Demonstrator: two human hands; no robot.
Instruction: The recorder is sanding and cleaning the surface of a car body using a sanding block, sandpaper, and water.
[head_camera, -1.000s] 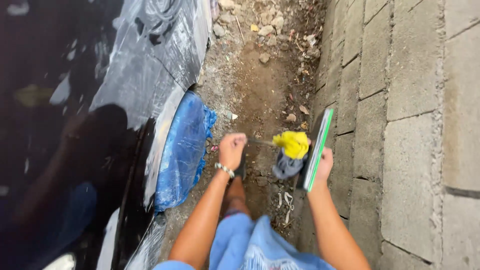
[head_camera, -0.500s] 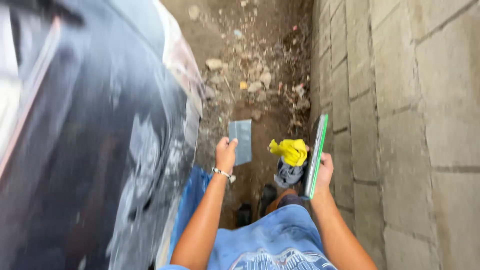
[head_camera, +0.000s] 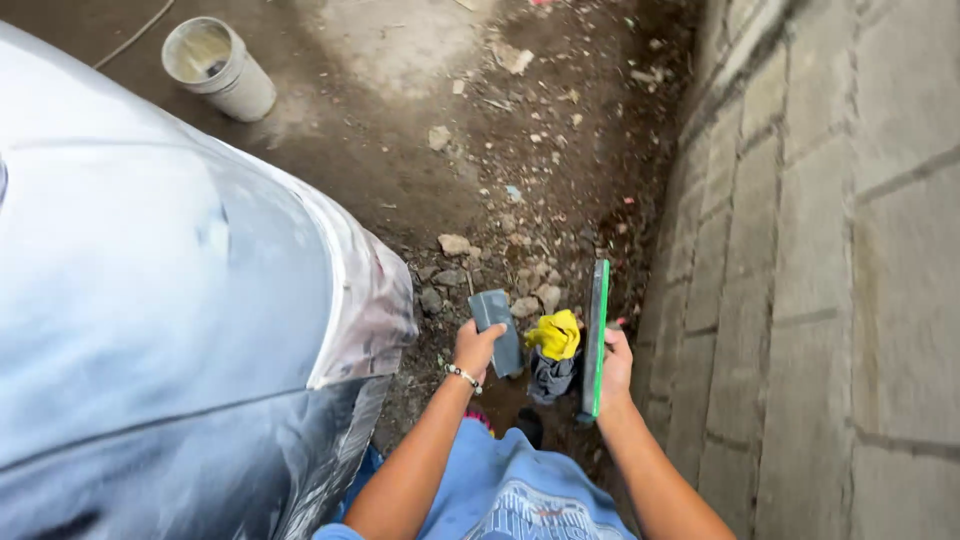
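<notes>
My left hand (head_camera: 478, 347) grips a flat grey rectangular pad (head_camera: 497, 328), held upright in front of me. My right hand (head_camera: 615, 365) holds a long flat block with a green edge (head_camera: 596, 335) on its side, together with a yellow and grey rag (head_camera: 552, 352) that hangs between the two hands. Both hands are close together at waist height, over dirt ground strewn with stones. A beaded bracelet sits on my left wrist.
A silver car body (head_camera: 170, 330) with a dulled, sanded surface fills the left side. A block wall (head_camera: 830, 260) runs along the right, leaving a narrow dirt passage. A white bucket (head_camera: 218, 68) stands on the ground at the far left. Rubble (head_camera: 500, 270) lies ahead.
The view has moved forward along the car; the blue sheet is gone from sight and a white bucket has appeared ahead. The grey pad now shows in my left hand.
</notes>
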